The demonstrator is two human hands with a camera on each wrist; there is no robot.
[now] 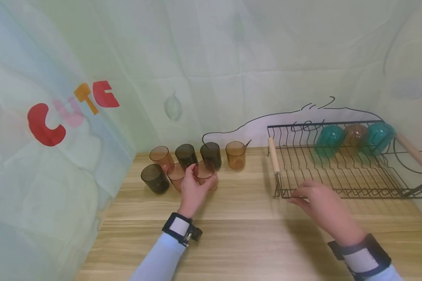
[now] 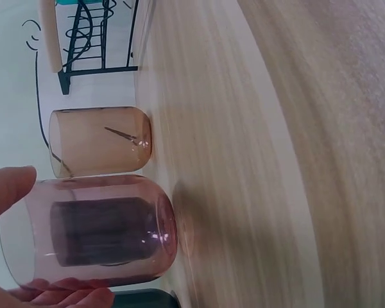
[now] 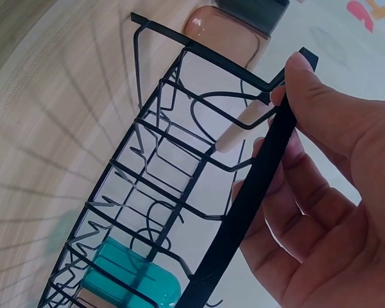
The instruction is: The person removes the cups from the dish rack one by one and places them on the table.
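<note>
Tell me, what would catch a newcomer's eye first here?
Probably the colourful letters spelling CUTE, on the backdrop at the left of the head view. Next, two teal glasses in the wire rack at right. Near the middle, the left hand grips a pinkish glass.

Pinkish see-through glass [image 1: 204, 171], mouth up, gripped near rim by left fingers [image 2: 9, 189]; at left over counter [image 1: 246, 234], base contact unclear. Black wire rack [image 3: 247, 199], pale wooden handles [image 1: 273, 156], set at right; near edge held by right fingers [image 3: 308, 186].
</note>
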